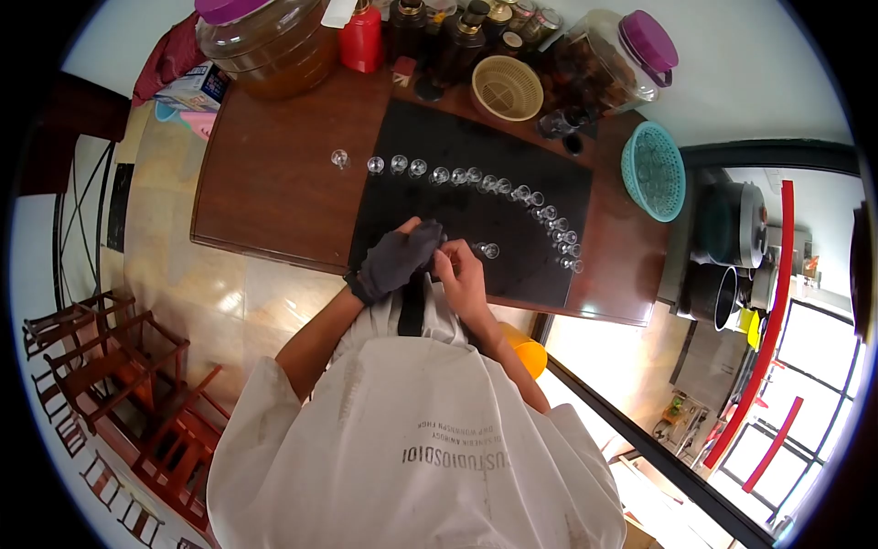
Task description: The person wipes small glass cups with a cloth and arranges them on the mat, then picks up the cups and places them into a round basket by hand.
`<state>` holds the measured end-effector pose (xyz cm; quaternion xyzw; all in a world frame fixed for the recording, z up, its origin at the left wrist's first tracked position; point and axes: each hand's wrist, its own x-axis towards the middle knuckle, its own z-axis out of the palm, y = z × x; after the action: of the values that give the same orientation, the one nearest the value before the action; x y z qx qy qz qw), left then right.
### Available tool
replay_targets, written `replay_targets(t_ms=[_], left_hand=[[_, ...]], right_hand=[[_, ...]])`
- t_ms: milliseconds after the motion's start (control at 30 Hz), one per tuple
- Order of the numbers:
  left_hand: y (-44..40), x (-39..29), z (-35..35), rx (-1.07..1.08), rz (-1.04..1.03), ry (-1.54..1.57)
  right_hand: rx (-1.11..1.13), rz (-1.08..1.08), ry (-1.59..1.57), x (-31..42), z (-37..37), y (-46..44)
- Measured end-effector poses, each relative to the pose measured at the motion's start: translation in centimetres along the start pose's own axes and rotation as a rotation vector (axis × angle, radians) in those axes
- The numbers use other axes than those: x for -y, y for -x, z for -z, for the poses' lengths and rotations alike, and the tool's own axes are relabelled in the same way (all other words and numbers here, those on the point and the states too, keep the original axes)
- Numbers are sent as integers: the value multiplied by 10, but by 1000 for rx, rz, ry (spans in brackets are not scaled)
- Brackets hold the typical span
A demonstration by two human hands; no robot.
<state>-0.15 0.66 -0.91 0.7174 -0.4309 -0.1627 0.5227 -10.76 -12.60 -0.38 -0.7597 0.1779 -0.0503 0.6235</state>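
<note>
A dark grey cloth (402, 258) is wrapped over most of my left hand (408, 225), and some bare skin shows at its far edge. My left fingers are closed on the cloth; whether something sits inside it is hidden. My right hand (462, 274) is pinched at the cloth's right side, and I cannot make out what its fingertips hold. Just right of them, a small clear glass (491, 250) rests on the black mat (439, 215). Beyond my hands, several small clear glasses (441, 175) form a curved row across the mat. One more glass (339, 158) stands on bare wood at the left.
Along the back of the wooden table (274, 201) stand a large jar (274, 55), a red bottle (362, 41), dark bottles (457, 46), a tan basket (507, 89) and a purple-lidded jar (604, 64). A turquoise basket (653, 172) holds glassware at the right. Wooden chairs (119, 357) are lower left.
</note>
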Motion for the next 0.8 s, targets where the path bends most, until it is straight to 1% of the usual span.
replay_targets(t_ms=[33,67,100,167,200,233,267,300,333,400,467,533,567,600,633,667,700,733,767,800], left_hand=[[0,1,-1,15,81,42],[-1,2,-1,30,161,86],[-2,3,-1,29,161,86],[-2,6,-1,-29,20,-214],[0,8,-3,-28,18,-214],[2,12,-5,-74,47,-157],[5,15,-7,-121,76,-101],[8,18,-7,-121,76,-101],[11,20,-7,-108,189,115],[13,22,-8,-96,300,329],[12,23,-7,-151,48,197],[11,17,-6,-153,69,260],[9,14,-5,-156,91,321],[7,9,-2,-159,91,320],[4,4,0,-126,280,539],[2,2,1,-88,471,757],[3,4,-1,-88,470,757],[5,8,-3,-36,516,739],[5,9,-4,-9,539,729],[4,9,-5,18,562,719]], right_hand=[[2,1,-2,3,-1,0],[-22,81,87,8,-1,-1],[-45,160,177,12,-1,-1],[-33,187,194,15,-1,-3],[-21,213,211,15,-1,-4],[-22,213,212,16,-1,-6],[-63,296,263,17,-2,-8],[-103,379,314,18,-3,-9],[-102,379,314,22,-1,-10],[-125,390,578,31,5,-11],[-111,402,603,24,8,-12],[-96,416,629,11,7,-11],[-86,257,374,2,4,-9],[-74,96,120,-1,1,-6],[-68,-16,-5,-3,0,-3],[-68,-16,-3,-3,0,-2],[-64,-68,-180,-2,0,-2],[-60,-121,-357,0,-1,-2],[-94,-116,-429,4,-3,-3],[-96,-116,-429,4,-3,-3]])
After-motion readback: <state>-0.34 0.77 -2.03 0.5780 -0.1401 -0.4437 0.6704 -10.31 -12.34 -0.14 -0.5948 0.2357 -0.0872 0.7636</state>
